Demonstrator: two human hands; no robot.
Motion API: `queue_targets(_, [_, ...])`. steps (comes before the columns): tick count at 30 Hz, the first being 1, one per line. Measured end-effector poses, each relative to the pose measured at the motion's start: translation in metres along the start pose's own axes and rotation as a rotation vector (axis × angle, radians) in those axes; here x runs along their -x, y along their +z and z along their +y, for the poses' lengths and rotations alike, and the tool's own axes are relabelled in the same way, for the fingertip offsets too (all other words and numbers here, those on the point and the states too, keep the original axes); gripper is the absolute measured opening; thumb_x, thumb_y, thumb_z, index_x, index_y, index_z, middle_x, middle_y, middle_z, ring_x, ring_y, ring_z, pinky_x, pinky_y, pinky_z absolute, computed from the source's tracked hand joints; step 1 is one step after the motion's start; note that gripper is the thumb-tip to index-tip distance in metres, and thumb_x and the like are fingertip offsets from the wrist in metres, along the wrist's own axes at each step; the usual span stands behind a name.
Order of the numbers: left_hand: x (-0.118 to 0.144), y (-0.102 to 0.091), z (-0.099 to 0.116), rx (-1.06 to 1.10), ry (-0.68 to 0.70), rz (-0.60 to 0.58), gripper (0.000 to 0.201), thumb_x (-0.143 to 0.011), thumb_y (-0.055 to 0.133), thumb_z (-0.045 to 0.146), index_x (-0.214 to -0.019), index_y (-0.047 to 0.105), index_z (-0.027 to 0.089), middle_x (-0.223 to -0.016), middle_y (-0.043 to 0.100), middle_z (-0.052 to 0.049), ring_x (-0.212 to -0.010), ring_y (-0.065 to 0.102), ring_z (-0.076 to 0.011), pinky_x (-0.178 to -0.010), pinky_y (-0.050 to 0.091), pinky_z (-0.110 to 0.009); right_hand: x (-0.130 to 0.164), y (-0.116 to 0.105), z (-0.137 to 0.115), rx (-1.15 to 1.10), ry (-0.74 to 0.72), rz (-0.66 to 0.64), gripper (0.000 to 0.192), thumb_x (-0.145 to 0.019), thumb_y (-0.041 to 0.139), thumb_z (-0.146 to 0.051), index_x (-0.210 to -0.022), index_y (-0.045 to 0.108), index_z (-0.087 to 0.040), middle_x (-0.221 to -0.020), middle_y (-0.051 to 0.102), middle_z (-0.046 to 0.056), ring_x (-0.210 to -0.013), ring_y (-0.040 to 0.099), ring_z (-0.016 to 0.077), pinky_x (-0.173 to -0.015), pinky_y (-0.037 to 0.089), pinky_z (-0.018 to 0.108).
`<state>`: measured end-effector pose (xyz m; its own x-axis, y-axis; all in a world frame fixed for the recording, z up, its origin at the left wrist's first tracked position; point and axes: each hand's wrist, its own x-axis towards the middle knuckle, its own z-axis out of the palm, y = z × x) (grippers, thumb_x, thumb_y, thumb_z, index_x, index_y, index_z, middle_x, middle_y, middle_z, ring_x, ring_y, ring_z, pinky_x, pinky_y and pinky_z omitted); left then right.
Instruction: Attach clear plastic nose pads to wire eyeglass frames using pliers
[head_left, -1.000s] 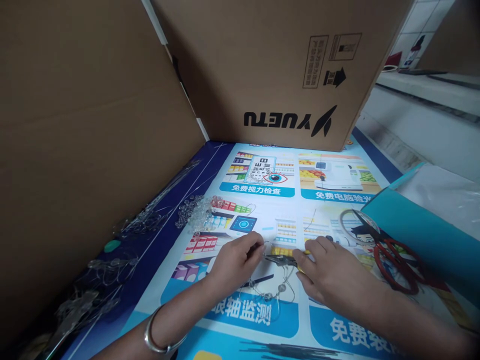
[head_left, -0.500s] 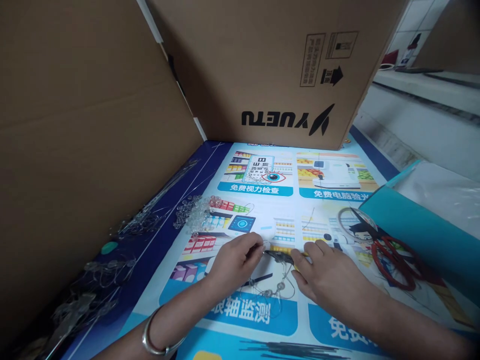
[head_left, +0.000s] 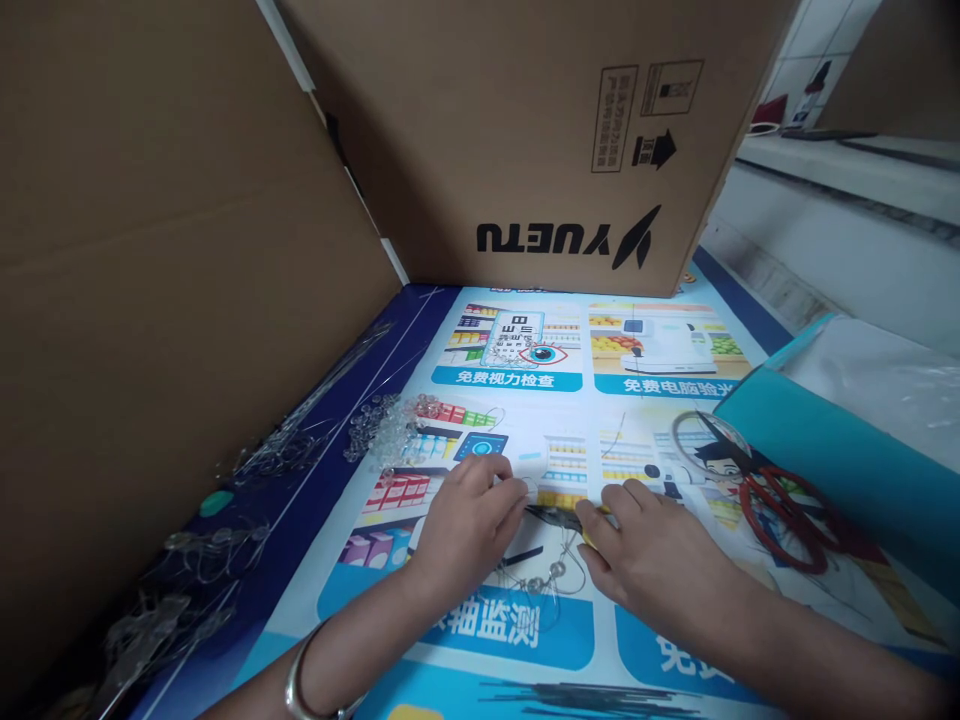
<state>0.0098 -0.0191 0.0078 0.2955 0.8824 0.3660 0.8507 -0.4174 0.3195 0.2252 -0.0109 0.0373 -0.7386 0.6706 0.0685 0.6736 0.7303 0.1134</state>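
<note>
My left hand (head_left: 472,520) is closed in a pinch on thin wire, its fingertips by the pliers' tip. My right hand (head_left: 652,545) is wrapped round a pair of pliers (head_left: 556,516) with dark jaws and a bit of yellow handle showing. The jaws point left toward my left fingertips; whether they grip the wire I cannot tell. Below the pliers, a looped wire with clear beads (head_left: 536,585) hangs between my hands over the printed sheet. A pile of clear beads (head_left: 382,430) lies beyond my left hand.
Red-handled scissors (head_left: 787,515) and a roll of clear tape (head_left: 686,440) lie right of my right hand, beside a teal box (head_left: 832,450). Cardboard panels (head_left: 525,130) stand behind and left. Dark thin strips (head_left: 592,698) lie in front; beaded wire pieces (head_left: 214,545) lie left.
My left hand has turned over a little, its fingers now more curled over the wire near the pliers. My right hand keeps the pliers. The view has shifted slightly.
</note>
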Motion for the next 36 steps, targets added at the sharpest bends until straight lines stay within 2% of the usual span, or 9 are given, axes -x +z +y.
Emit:
queue_targets(4, [0.002, -0.002, 0.002, -0.179, 0.082, 0.032, 0.014, -0.085, 0.048, 0.019, -0.089, 0.061, 0.021, -0.091, 0.055, -0.007, -0.079, 0.045, -0.0203, -0.070, 0.035, -0.035, 0.001, 0.002, 0.000, 0.030, -0.011, 0.012, 0.027, -0.085, 0.043, -0.028, -0.107, 0.055, -0.017, -0.086, 0.056, 0.011, -0.081, 0.051, 0.0262, -0.057, 0.040, 0.034])
queue_targets(9, [0.004, -0.004, 0.001, -0.276, 0.187, 0.082, 0.016, -0.085, 0.049, 0.018, -0.097, 0.059, 0.021, -0.092, 0.059, -0.006, -0.079, 0.047, -0.0205, -0.068, 0.033, -0.034, 0.001, 0.000, -0.002, 0.044, -0.002, 0.013, 0.029, -0.085, 0.044, -0.030, -0.109, 0.054, -0.017, -0.088, 0.056, 0.012, -0.082, 0.051, 0.0261, -0.056, 0.040, 0.033])
queue_targets(13, [0.005, -0.004, -0.001, -0.293, 0.281, 0.034, 0.015, -0.085, 0.047, 0.014, -0.095, 0.058, 0.019, -0.086, 0.062, -0.004, -0.073, 0.050, -0.0180, -0.063, 0.033, -0.032, 0.001, -0.003, -0.005, 0.037, 0.013, -0.010, 0.028, -0.085, 0.045, -0.030, -0.109, 0.054, -0.017, -0.088, 0.056, 0.011, -0.082, 0.052, 0.0259, -0.058, 0.041, 0.033])
queue_targets(15, [0.005, -0.002, -0.002, -0.249, 0.257, 0.009, 0.014, -0.086, 0.045, 0.013, -0.090, 0.058, 0.018, -0.083, 0.062, -0.004, -0.072, 0.052, -0.0172, -0.063, 0.035, -0.031, 0.001, -0.004, -0.005, 0.029, 0.013, -0.015, 0.027, -0.086, 0.045, -0.029, -0.108, 0.054, -0.017, -0.087, 0.057, 0.011, -0.081, 0.052, 0.0256, -0.057, 0.041, 0.033])
queue_targets(19, [0.007, 0.004, -0.007, -0.115, 0.121, -0.026, 0.015, -0.087, 0.043, 0.015, -0.082, 0.057, 0.018, -0.077, 0.060, -0.003, -0.076, 0.054, -0.0174, -0.069, 0.040, -0.030, 0.002, -0.004, -0.006, 0.004, 0.024, -0.017, 0.026, -0.086, 0.044, -0.029, -0.107, 0.054, -0.017, -0.089, 0.057, 0.011, -0.082, 0.052, 0.0263, -0.057, 0.041, 0.034])
queue_targets(23, [0.011, 0.008, -0.011, -0.004, 0.032, -0.054, 0.013, -0.088, 0.043, 0.019, -0.087, 0.056, 0.018, -0.081, 0.060, -0.004, -0.078, 0.054, -0.0180, -0.070, 0.042, -0.031, 0.002, -0.004, -0.006, -0.005, 0.029, -0.018, 0.027, -0.086, 0.045, -0.028, -0.108, 0.054, -0.016, -0.089, 0.057, 0.011, -0.083, 0.052, 0.0264, -0.057, 0.042, 0.034])
queue_targets(31, [0.009, 0.004, -0.012, 0.104, -0.027, -0.095, 0.011, -0.089, 0.043, 0.022, -0.088, 0.054, 0.019, -0.082, 0.060, -0.003, -0.075, 0.054, -0.0172, -0.066, 0.042, -0.029, 0.004, 0.001, -0.008, -0.001, 0.025, 0.008, 0.030, -0.087, 0.043, -0.029, -0.113, 0.052, -0.016, -0.091, 0.056, 0.012, -0.084, 0.051, 0.0273, -0.059, 0.042, 0.036])
queue_targets(36, [0.006, 0.005, -0.013, 0.180, -0.059, -0.072, 0.009, -0.088, 0.046, 0.024, -0.088, 0.054, 0.019, -0.078, 0.061, -0.002, -0.071, 0.054, -0.0153, -0.064, 0.041, -0.026, 0.004, 0.001, -0.008, 0.003, 0.017, 0.008, 0.032, -0.087, 0.042, -0.030, -0.114, 0.051, -0.015, -0.092, 0.056, 0.012, -0.085, 0.050, 0.0275, -0.059, 0.041, 0.036])
